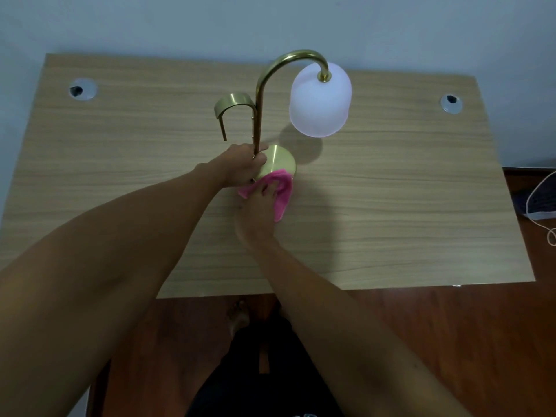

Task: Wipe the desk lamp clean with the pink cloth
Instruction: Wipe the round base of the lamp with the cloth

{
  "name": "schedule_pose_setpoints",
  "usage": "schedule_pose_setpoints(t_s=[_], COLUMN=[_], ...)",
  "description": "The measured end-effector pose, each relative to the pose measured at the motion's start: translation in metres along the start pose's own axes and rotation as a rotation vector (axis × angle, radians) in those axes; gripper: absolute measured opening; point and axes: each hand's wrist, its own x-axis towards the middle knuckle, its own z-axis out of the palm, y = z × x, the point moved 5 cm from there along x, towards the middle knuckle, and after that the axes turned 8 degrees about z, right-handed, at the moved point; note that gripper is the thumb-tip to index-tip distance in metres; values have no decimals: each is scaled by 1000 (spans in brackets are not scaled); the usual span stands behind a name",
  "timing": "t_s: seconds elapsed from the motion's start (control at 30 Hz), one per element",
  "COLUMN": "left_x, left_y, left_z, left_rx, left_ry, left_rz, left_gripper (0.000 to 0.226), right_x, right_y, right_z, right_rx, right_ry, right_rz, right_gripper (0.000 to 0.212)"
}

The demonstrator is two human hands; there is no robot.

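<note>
A brass desk lamp (259, 94) stands mid-desk, with a curved stem, a leaf-shaped side arm and a frosted white shade (319, 103) hanging to the right. My left hand (240, 165) grips the stem low down, just above the round brass base (278, 162). My right hand (255, 212) presses the pink cloth (282, 195) against the near edge of the base. Part of the cloth hangs onto the desk beside my fingers.
The wooden desk (391, 206) has two round cable holes, far left (82, 89) and far right (451, 103). A wall runs behind the desk. A white cable (541, 194) lies on the floor at the right. My foot shows below the near edge.
</note>
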Motion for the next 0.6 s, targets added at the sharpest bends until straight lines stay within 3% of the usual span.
schedule_pose_setpoints(t_s=[0.1,0.17,0.27,0.33,0.4,0.5,0.6], left_x=[-1,-2,-5,-7,-10,-14,-14], left_y=[-1,-2,-6,-5,-1,3,-1], left_z=[-1,-3,-10,-12,-14,-16,-14], left_rx=[-14,-33,-107,-136,-134,-147,-168], left_ry=[-29,-40,1,26,46,86,116], left_rz=[-16,-14,-4,7,31,33,-19], left_gripper=[53,56,60,61,59,54,59], right_x=[-4,-5,10,23,40,74,91], right_y=[-7,-8,6,14,14,13,24], right_z=[-11,-35,-84,-114,-121,-91,-55], right_rx=[-11,112,311,357,291,59,-467], right_ry=[-77,-49,184,364,421,138,-61], right_rz=[-182,-224,-25,-51,-132,-327,-464], right_gripper=[35,23,28,29,31,31,48])
